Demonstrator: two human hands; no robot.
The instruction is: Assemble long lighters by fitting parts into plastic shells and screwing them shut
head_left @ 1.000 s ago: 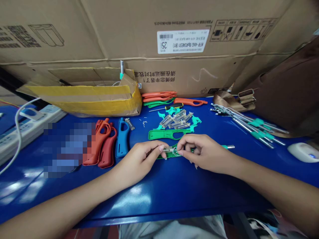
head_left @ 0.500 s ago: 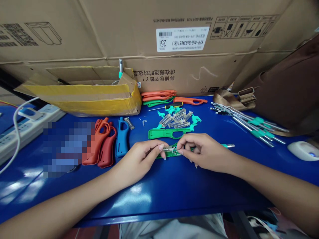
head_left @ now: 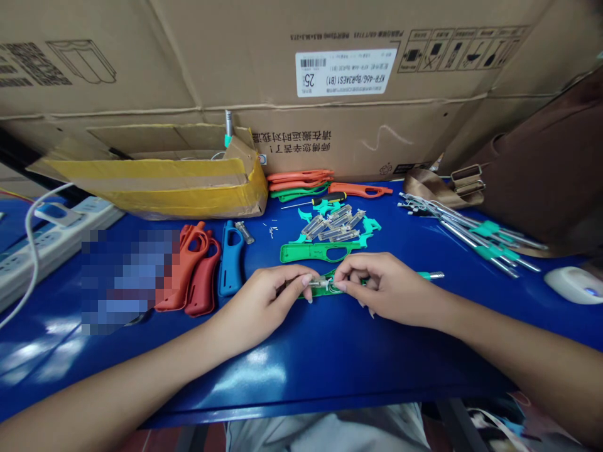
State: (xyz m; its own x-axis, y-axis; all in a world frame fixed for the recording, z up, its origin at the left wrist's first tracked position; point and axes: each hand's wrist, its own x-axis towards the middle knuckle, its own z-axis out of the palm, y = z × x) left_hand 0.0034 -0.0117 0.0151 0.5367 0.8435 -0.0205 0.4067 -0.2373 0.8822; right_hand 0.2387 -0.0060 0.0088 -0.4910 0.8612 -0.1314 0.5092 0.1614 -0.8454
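Note:
My left hand (head_left: 277, 298) is closed in a pinch on a small clear fuel tank (head_left: 320, 283), which lies over a green lighter shell half (head_left: 324, 292). From the right, my right hand (head_left: 384, 292) pinches at a thin white wire or tube (head_left: 332, 288) beside the tank's end; its fingers hide much of the shell. A lighter's metal tube (head_left: 436, 275) sticks out beyond the right hand. Just behind lies another green shell half (head_left: 304, 252), hollow side up, and behind that a pile of clear fuel tanks (head_left: 339, 233) with teal triggers (head_left: 372, 226).
Orange shells (head_left: 186, 270), a red one (head_left: 202, 285) and a blue one (head_left: 230, 263) lie left. Behind are a taped carton (head_left: 188, 188) and a screwdriver (head_left: 334, 198). Metal tubes (head_left: 480, 242) and a white mouse (head_left: 572, 285) lie right. A power strip (head_left: 61, 235) is far left.
Almost nothing differs. Both hands keep the same pinch over the green shell, with only a very slight shift of the fingers and the view.

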